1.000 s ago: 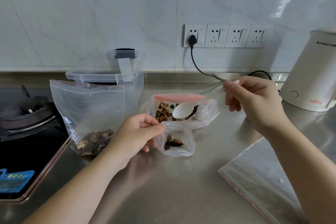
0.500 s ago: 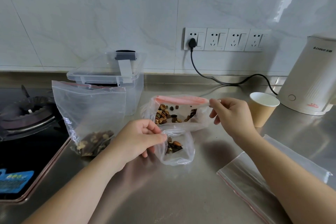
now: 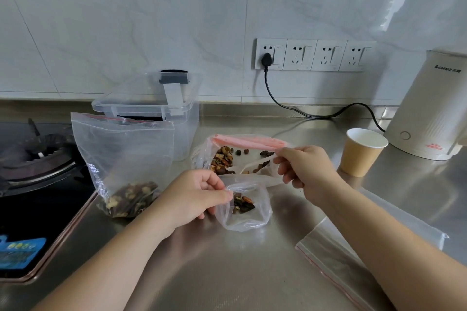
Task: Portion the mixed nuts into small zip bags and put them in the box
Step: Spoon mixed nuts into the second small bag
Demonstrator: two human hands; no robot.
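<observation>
At a steel kitchen counter [image 3: 252, 272], my left hand [image 3: 194, 197] pinches the near lip of a small zip bag [image 3: 249, 219] between thumb and forefinger, holding its mouth open above a few nuts already lying at the bottom. My right hand [image 3: 302, 171] has its fingers curled around the end of a white plastic spoon [image 3: 252, 165], whose bowl sits inside the supply bag [image 3: 227, 156] of mixed nuts, the bag with the pink zip strip lying just behind the small one. A larger zip bag [image 3: 121, 159] with nuts in its base stands to the left, leaning against the clear plastic box [image 3: 187, 134], whose lid rests on top; a flat empty bag [image 3: 353, 260] lies under my right forearm, with a paper cup [image 3: 361, 156] and a white kettle [image 3: 429, 113] beyond. As I judge it, the step is another scoop: I should load the spoon level, lift it low over the short gap, and tip it well inside the mouth I am holding open. The thin film looks limp, so my left pinch ought to stay taut, or the opening may fold and nuts scatter across the counter.
</observation>
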